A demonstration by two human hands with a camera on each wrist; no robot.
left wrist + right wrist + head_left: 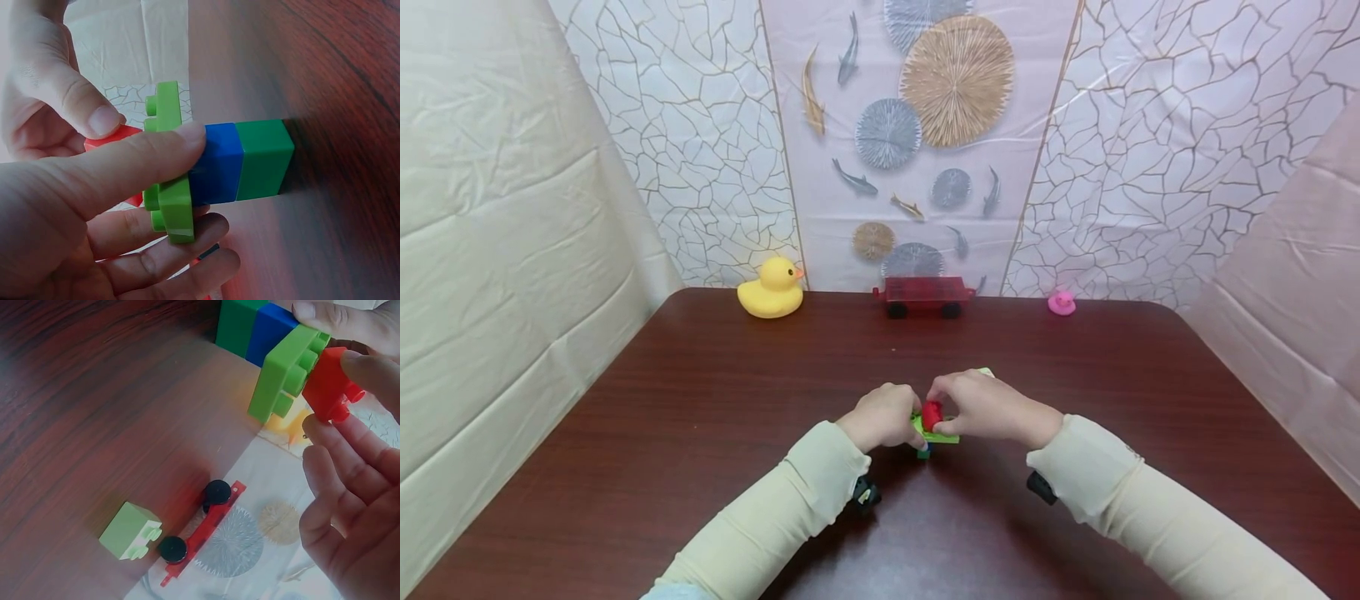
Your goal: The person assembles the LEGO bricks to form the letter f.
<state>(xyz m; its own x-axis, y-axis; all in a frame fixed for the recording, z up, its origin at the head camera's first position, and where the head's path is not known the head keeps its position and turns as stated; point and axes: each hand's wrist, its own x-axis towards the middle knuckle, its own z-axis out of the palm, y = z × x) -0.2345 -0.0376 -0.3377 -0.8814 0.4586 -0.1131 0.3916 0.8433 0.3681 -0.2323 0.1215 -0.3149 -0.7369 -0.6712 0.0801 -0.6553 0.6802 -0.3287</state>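
Red plastic brick point(325, 381) pinched by right hand point(988, 408) at lime-green studded plate point(276, 378); left hand point(883, 417) grips plate above blue cubic block point(220, 164), green cubic block point(265, 157). Apparently stacking; calls for aligning, pressing.

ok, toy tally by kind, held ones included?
Blocks: 5 (red block, blue block, dark green block, lime block, pale green block)
Ducks: 2 (yellow duck, pink duck)
Wagons: 1 (red wagon)
Total: 8
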